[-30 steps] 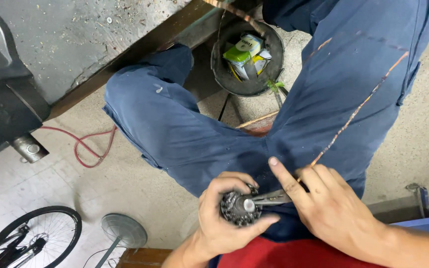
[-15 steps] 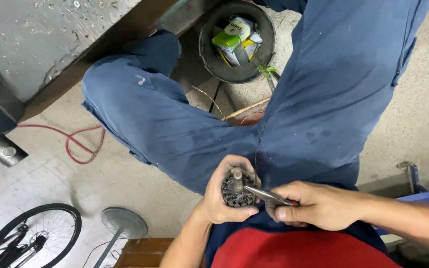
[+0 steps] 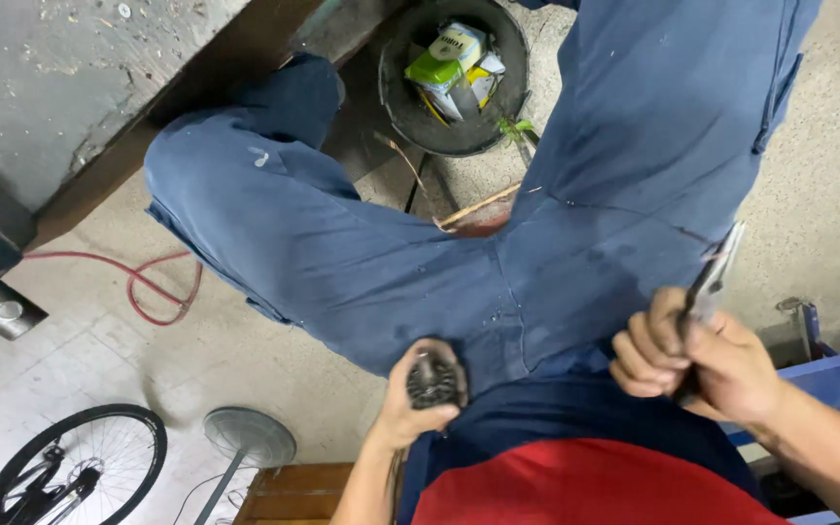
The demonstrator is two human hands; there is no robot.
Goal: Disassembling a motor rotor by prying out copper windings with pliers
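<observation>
My left hand (image 3: pixel 410 403) is closed around a small round dark metal part (image 3: pixel 433 381) with windings, held over my lap against the blue trousers (image 3: pixel 498 224). To the right, my right hand (image 3: pixel 697 365) grips a slim metal tool (image 3: pixel 714 274), likely pliers, with its tip pointing up and away from the round part. The two hands are apart, roughly a hand's width between them. A red shirt (image 3: pixel 576 481) fills the bottom of the view.
A black bucket (image 3: pixel 396 102) holding green and white cartons stands on the floor between my legs. A red cable (image 3: pixel 153 287) loops at left. A bicycle wheel (image 3: pixel 80 467) and a fan base (image 3: pixel 250 437) lie bottom left. A blue stool edge (image 3: pixel 833 374) is at right.
My right hand has pulled the tool away from the round part, up and to the right. The left hand keeps holding the part.
</observation>
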